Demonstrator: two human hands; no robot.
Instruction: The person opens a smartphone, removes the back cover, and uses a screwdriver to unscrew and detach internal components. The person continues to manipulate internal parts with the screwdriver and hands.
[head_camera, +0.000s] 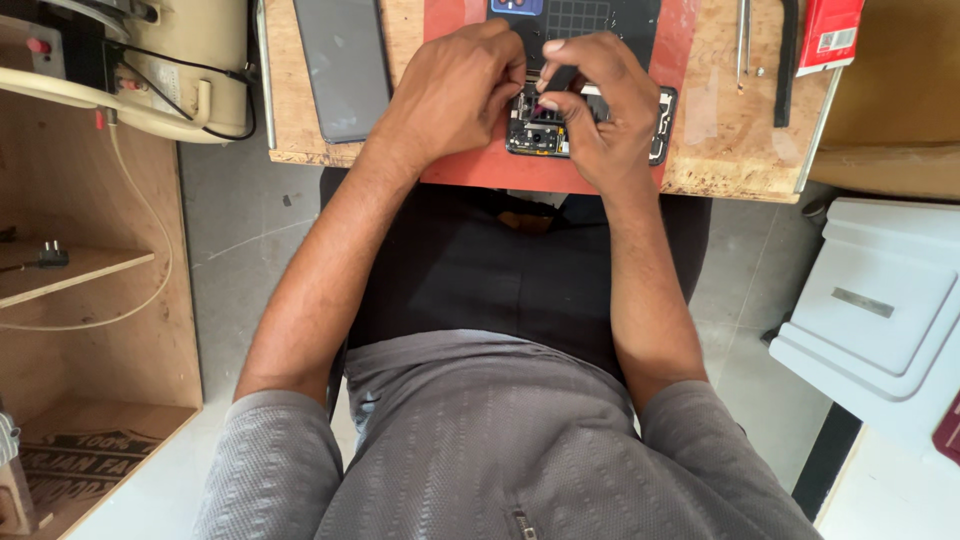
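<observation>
A small wooden worktop (720, 150) of pale chipboard stands over a grey floor, and a red rubber work mat (680, 40) covers its middle part down to the near edge. On this mat, close to the near edge of the worktop, lies the opened black smartphone body (662, 125) with its back cover off, so that the dark circuit board and small metal parts inside are visible.

The left hand (450, 90) rests on the left end of the phone, its fingers curled and pressed together on the board; whether they pinch a small part cannot be told, because the fingers hide it. The right hand (590, 100) lies over the middle of the phone, and its thumb and first fingers are closed around a thin dark tool (560, 77), whose tip points down into the board.

A flat grey rectangular panel (340, 65), perhaps the removed back cover or the screen, lies on the bare wood at the left side of the worktop, well apart from the phone. Metal tweezers (744, 35) and a black slim tool (787, 60) lie near the right edge, beside a red small box (830, 30).

Judging from this, the opening is done and the work inside the phone is in progress; the phone is not yet closed again.
</observation>
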